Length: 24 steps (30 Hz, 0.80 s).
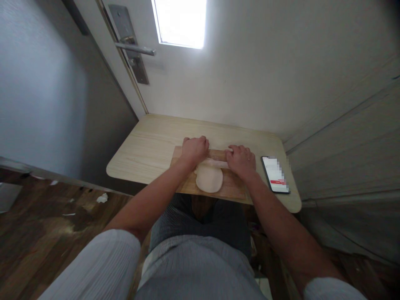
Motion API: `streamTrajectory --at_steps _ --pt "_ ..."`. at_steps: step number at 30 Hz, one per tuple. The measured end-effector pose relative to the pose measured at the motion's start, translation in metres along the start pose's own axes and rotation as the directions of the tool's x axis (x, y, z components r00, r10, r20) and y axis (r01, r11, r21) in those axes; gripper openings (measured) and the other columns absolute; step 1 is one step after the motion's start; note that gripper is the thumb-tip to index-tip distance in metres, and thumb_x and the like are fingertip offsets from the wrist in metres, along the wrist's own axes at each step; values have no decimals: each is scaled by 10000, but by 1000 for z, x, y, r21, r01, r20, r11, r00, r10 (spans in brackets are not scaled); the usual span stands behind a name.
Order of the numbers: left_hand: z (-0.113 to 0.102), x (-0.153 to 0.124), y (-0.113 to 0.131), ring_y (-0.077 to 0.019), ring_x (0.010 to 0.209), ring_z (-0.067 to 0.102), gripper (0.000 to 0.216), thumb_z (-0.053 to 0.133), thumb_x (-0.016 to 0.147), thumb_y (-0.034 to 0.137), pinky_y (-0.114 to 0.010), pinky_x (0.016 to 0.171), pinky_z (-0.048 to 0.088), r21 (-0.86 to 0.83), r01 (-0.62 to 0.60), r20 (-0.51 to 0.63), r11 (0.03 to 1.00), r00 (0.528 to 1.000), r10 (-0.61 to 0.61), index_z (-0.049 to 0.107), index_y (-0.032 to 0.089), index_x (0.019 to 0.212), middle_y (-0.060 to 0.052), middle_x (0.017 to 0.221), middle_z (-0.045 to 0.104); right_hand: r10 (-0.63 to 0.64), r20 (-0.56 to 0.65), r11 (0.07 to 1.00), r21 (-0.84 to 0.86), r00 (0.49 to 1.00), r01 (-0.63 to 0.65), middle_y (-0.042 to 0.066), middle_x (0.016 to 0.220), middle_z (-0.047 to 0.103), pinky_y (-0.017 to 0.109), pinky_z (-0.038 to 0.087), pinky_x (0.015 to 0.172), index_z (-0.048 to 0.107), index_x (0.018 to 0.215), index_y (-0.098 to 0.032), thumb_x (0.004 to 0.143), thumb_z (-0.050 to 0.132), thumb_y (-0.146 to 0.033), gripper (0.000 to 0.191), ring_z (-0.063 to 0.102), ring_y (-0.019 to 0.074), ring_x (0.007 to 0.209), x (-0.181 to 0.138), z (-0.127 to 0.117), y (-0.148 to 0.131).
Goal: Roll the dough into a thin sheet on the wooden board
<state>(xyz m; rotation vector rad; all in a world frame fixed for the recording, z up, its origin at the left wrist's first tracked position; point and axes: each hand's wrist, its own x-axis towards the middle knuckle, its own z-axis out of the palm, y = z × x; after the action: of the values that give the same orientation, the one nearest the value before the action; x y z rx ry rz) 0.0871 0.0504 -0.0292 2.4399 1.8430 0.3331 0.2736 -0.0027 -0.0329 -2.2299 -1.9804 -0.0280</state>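
A flattened round of pale dough [209,178] lies on a wooden board [233,185]. Across its far edge runs a light-coloured rolling pin [217,163], only its middle showing between my hands. My left hand [195,149] is closed around the pin's left end, knuckles up. At the other end my right hand [241,159] is closed too, its fingers curled over the pin. Both palms hide the ends of the pin.
The board rests on a small pale wooden table [146,146] with rounded corners. A phone [275,175] lies near its right edge. Behind stands a door with a metal handle [136,49]. Crumpled white paper [102,198] lies on the floor at left.
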Motion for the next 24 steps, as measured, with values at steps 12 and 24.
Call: streamTrajectory --at_steps 12,24 --pt "-1 14 3 -302 968 715 482 241 1069 405 -447 925 388 25 11 -8 1000 1000 -11 656 164 1122 -150 1008 763 64 -5 998 3 998 -64 145 1187 712 389 462 898 726 1149 -185 1035 328 -402 468 621 282 1087 17 -1 -2" --pt "-2 13 4 -289 911 727 461 255 1070 395 -433 891 411 38 -41 -13 998 999 41 656 171 1104 -140 961 773 90 43 996 8 995 -91 154 1233 674 427 458 929 717 1194 -208 1033 341 -447 473 589 303 1144 8 -1 -5"
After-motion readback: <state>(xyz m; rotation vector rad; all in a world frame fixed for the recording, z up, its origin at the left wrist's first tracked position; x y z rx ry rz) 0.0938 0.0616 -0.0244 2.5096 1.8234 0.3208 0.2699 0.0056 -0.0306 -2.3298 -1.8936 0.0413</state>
